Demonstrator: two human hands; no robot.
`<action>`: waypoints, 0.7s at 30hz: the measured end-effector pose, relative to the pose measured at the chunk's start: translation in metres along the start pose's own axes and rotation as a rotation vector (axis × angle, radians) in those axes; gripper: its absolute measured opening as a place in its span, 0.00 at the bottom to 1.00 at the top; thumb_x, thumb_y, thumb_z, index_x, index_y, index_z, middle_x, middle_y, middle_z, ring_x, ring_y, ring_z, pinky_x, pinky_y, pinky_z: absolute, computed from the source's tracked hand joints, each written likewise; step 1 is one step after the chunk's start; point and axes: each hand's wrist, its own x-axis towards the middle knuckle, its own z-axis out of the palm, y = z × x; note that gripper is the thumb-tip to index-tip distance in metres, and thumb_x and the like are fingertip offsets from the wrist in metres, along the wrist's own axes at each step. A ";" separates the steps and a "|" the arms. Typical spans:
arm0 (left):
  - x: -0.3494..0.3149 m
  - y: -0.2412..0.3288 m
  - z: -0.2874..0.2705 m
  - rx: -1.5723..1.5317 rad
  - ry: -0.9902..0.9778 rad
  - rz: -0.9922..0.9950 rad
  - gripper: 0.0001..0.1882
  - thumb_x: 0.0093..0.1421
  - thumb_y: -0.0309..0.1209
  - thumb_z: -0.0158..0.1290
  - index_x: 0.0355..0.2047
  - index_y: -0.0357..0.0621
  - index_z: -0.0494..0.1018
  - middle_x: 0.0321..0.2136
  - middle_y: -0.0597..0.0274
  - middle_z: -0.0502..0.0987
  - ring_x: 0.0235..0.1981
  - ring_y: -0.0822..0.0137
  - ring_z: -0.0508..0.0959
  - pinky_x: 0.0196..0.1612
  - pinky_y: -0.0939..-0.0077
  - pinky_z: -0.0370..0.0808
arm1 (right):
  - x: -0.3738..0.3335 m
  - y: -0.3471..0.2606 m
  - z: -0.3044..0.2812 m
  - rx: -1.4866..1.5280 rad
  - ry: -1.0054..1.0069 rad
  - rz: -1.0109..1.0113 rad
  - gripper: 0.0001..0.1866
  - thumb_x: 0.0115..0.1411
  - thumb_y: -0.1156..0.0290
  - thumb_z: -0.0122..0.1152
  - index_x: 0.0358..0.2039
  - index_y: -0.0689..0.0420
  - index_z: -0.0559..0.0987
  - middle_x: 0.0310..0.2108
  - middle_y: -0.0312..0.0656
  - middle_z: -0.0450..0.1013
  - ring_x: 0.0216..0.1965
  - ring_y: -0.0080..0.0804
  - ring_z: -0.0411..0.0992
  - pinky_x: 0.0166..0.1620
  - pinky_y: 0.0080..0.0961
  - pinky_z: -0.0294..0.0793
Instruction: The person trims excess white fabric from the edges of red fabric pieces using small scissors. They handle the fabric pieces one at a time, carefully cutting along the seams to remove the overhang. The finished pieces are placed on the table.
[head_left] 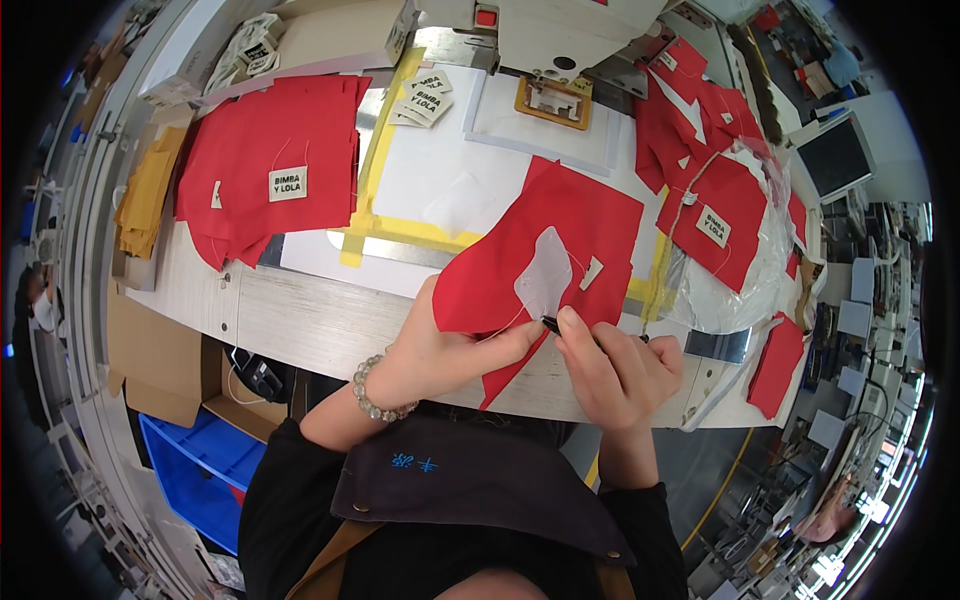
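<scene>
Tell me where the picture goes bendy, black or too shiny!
In the head view, the edge of the table bends and corners go black; at lower right, lamps glare white; the plastic bag shines in patches; the held cloth shows clearly.

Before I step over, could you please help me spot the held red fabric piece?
Find the white sewing machine head. Below it in view, the left hand holds the red fabric piece. Unlike the neighbouring red stacks, it shows a white diamond-shaped patch.

Room leftward on tabletop, machine beyond
</scene>
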 end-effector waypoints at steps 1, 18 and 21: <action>0.000 0.000 0.000 -0.017 0.002 -0.010 0.14 0.51 0.25 0.60 0.38 0.35 0.72 0.28 0.63 0.78 0.28 0.76 0.76 0.32 0.79 0.73 | -0.001 0.000 0.001 -0.013 -0.001 -0.006 0.20 0.43 0.64 0.72 0.39 0.49 0.81 0.21 0.26 0.69 0.15 0.15 0.60 0.26 0.20 0.47; 0.000 -0.002 0.004 -0.265 -0.090 -0.098 0.20 0.53 0.24 0.58 0.45 0.36 0.67 0.34 0.66 0.76 0.36 0.78 0.74 0.38 0.80 0.72 | 0.002 0.007 0.007 0.538 0.085 0.353 0.19 0.43 0.71 0.72 0.39 0.54 0.81 0.18 0.26 0.71 0.15 0.18 0.61 0.22 0.20 0.48; 0.002 -0.002 0.002 -0.263 -0.148 -0.106 0.21 0.53 0.24 0.58 0.47 0.36 0.67 0.37 0.65 0.75 0.38 0.78 0.73 0.39 0.80 0.72 | 0.002 0.005 0.006 0.468 0.031 0.278 0.19 0.43 0.71 0.72 0.39 0.53 0.81 0.16 0.25 0.68 0.15 0.17 0.60 0.22 0.20 0.47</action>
